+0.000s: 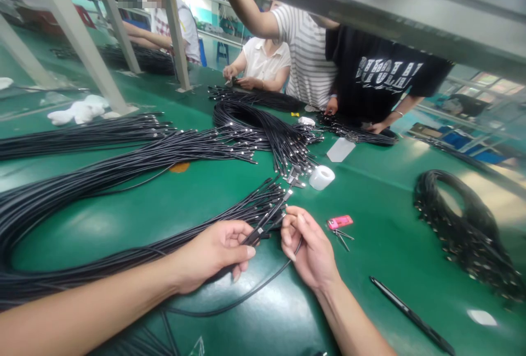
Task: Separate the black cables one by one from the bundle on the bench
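My left hand [226, 247] pinches black cables [273, 214]; my right hand [309, 242], half curled, holds a looped cable [246, 300]. Shirt lettering [388, 74] opposite: illegible.

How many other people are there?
4, left to right: a person by a metal post, then people in a white blouse, a striped top and a black shirt. Others may be hidden.

On the black T-shirt [361, 107] of one person, white lettering [388, 74] is printed: two rows of big capitals, and under them a smaller line like handwriting. It is too blurred for reading any word surely.
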Action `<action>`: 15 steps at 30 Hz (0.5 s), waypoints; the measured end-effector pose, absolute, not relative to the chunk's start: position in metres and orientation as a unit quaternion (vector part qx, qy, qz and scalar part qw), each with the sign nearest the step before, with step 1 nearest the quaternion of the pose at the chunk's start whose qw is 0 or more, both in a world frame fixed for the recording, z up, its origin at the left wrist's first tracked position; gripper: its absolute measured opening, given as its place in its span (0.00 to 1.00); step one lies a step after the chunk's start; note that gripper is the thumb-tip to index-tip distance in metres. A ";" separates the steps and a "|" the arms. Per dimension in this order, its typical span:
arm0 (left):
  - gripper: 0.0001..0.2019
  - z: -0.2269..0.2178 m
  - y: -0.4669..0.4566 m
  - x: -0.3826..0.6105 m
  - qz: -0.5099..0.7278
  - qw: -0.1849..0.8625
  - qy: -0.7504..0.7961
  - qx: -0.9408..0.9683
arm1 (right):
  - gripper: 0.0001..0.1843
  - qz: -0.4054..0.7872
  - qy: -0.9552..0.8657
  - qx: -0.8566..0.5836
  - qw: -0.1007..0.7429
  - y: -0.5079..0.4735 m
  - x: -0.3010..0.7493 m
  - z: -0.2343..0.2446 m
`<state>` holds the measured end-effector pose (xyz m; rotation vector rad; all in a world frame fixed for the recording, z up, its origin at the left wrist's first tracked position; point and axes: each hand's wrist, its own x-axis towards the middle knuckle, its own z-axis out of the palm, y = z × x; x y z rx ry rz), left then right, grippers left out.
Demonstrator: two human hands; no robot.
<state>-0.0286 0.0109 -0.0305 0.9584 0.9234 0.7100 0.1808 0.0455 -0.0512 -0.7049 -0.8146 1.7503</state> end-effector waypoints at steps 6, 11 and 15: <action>0.18 -0.032 0.009 -0.025 0.307 0.705 0.435 0.468 | 0.16 0.725 -0.423 -0.294 0.457 0.039 0.178 -0.058; 0.16 -0.031 0.008 -0.024 0.322 0.701 0.433 0.467 | 0.12 0.714 -0.427 -0.317 0.456 0.039 0.177 -0.058; 0.17 -0.030 0.010 -0.025 0.341 0.704 0.425 0.455 | 0.13 0.719 -0.401 -0.319 0.470 0.040 0.177 -0.055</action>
